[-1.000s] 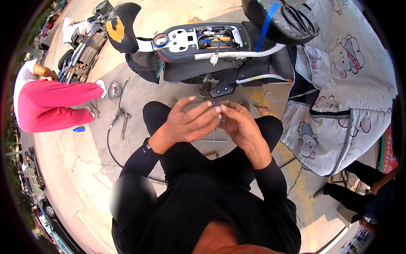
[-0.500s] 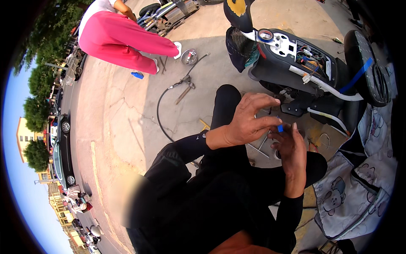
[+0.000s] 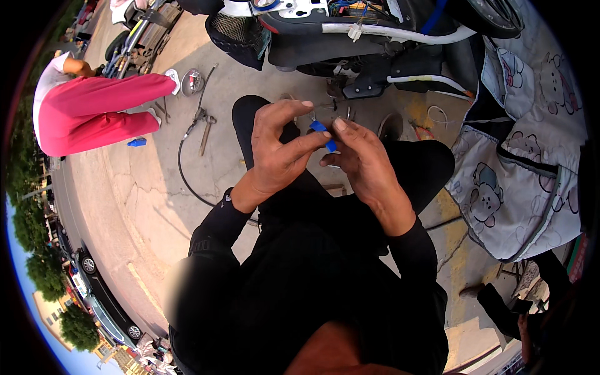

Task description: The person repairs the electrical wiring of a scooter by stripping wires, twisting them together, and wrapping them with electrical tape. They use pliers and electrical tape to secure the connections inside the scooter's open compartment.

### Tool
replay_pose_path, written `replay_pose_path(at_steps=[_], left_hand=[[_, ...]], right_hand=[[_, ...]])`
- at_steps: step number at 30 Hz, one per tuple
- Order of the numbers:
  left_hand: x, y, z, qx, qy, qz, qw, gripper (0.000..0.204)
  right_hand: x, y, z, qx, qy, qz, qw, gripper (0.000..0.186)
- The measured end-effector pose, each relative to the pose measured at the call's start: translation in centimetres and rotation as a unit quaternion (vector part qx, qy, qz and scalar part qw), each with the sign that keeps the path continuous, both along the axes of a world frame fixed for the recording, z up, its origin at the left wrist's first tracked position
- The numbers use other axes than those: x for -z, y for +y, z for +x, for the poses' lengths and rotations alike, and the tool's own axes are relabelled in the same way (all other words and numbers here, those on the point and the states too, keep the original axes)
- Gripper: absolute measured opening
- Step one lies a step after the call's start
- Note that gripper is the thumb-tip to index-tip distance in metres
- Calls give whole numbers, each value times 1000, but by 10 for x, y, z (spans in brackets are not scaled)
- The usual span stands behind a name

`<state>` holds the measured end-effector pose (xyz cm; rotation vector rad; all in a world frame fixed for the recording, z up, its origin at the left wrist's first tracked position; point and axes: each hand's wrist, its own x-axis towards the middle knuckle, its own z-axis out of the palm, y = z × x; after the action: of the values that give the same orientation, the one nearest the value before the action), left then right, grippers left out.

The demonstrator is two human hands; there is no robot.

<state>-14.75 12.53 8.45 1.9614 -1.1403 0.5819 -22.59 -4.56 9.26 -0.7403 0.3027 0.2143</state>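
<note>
Above my lap, both hands come together on a small strip of blue tape [image 3: 331,146], which looks bent, with part of it hidden behind my left thumb. My left hand [image 3: 275,147] presses that thumb against the strip, while its index finger reaches out above. From the other side, my right hand [image 3: 370,161] has its thumb and curled fingers around the strip, though its exact hold is partly hidden. A thin wire-like end seems to show just above the blue piece, too small to make out.
Ahead stands a partly stripped scooter [image 3: 362,47] with wiring exposed and a tape roll [image 3: 265,4] on its frame. A hammer [image 3: 206,135], a black hose [image 3: 181,159] and a metal bowl [image 3: 192,82] lie left. A patterned cover [image 3: 519,187] hangs right. A person in pink trousers [image 3: 94,115] bends nearby.
My view has swung, so the scooter sits higher and further left in it. Both hands are still together at the blue strip, more of which now shows.
</note>
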Motion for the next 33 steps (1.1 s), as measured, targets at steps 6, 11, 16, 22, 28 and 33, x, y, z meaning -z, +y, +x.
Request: replay_pose_path(at_steps=[6,11,16,22,28,33], left_hand=[[2,4,3,19,-96,56,994,38],[10,14,-2,29,-178,135,974,31],[-3,10,-15,44,-195,60,978,36],[-5,-19,1,86,616,-217,752,31],[4,-34,17,170,627,-214,730,21],[4,-45,31,166,651,-200,714,29]], right_hand=[[11,-3,-2,-3,35,17,999,27],[19,0,-1,21,29,32,999,21],[14,-2,10,115,-3,-25,993,20],[2,-22,14,3,-85,-213,973,21],[-11,-39,19,2,-75,-272,959,20],[-6,-51,32,6,-33,-279,960,18]])
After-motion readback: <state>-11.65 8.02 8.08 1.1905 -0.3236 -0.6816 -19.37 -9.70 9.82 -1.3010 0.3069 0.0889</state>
